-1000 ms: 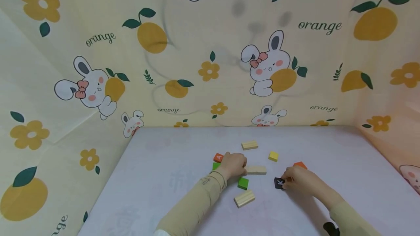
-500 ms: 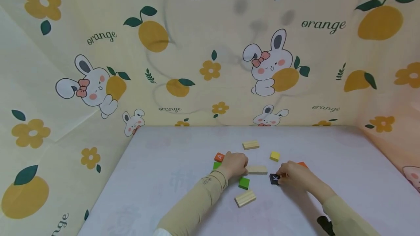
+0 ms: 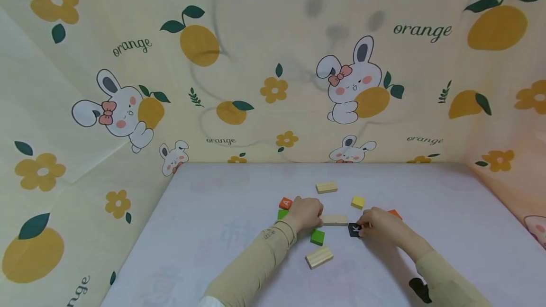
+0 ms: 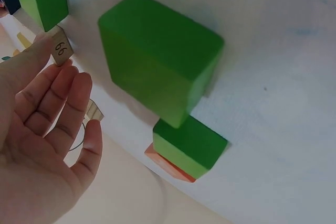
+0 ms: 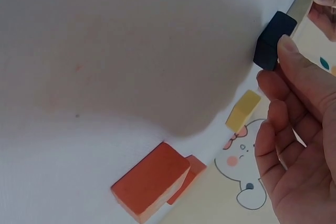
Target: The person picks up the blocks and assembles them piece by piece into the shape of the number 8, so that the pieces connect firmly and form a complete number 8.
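Note:
My left hand point(image 3: 304, 214) pinches the left end of a long, pale wooden block point(image 3: 334, 220) between thumb and fingertips. The left wrist view shows the number 66 on the end of this wooden block point(image 4: 61, 48). In my right hand point(image 3: 383, 225), thumb and index finger pinch a black block point(image 3: 354, 230) marked K. It stands at the wooden block's right end; the right wrist view has the black block point(image 5: 274, 40) right against or very near that end. A green block point(image 3: 317, 237) lies just in front of the wooden one.
Left of my left hand are an orange block point(image 3: 285, 203) marked A and a green block point(image 3: 282, 214). A yellow block point(image 3: 358, 202) and a wooden block point(image 3: 326, 187) lie farther back. Another wooden block point(image 3: 319, 257) is nearer; orange blocks point(image 5: 152, 182) lie beside my right hand.
My right hand has slid the black block leftward and slightly away, up to the wooden block's right end. My left hand has stayed in place on the wooden block.

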`<action>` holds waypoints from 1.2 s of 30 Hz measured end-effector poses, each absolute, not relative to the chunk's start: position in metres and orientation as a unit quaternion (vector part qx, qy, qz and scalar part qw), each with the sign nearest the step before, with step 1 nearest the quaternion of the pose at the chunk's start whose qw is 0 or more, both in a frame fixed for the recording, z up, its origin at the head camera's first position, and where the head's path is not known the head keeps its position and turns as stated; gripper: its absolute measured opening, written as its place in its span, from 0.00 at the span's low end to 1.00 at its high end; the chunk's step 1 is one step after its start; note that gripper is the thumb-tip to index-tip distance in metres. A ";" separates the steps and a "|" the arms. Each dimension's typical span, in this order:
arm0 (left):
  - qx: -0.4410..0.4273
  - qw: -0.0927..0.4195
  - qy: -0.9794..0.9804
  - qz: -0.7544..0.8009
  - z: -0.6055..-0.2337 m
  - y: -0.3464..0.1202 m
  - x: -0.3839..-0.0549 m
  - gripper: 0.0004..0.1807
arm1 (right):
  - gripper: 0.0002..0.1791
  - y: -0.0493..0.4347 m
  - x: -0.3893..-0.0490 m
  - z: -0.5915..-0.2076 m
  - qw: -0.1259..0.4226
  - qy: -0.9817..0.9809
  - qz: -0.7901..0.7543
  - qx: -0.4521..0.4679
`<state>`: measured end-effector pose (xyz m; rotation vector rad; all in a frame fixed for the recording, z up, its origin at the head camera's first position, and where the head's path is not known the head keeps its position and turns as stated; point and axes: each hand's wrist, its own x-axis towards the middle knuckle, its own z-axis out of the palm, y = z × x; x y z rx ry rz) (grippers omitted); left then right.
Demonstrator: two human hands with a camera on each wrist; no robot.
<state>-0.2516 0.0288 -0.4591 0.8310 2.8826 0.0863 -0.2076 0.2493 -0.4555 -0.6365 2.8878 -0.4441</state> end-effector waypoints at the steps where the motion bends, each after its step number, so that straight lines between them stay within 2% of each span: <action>1: 0.277 0.069 0.958 0.026 -0.459 0.029 -0.252 0.10 | 0.09 0.249 -0.208 -0.455 0.074 0.963 -0.147 -0.216; 7: 0.279 0.070 0.958 0.026 -0.457 0.028 -0.251 0.09 | 0.07 0.244 -0.206 -0.455 0.075 0.966 -0.137 -0.204; 23: 0.271 0.064 0.960 0.002 -0.459 0.030 -0.249 0.10 | 0.12 0.249 -0.206 -0.452 0.068 0.963 -0.165 -0.201; 36: 0.271 0.061 0.961 0.006 -0.458 0.029 -0.247 0.10 | 0.14 0.262 -0.233 -0.445 0.034 0.974 -0.158 -0.161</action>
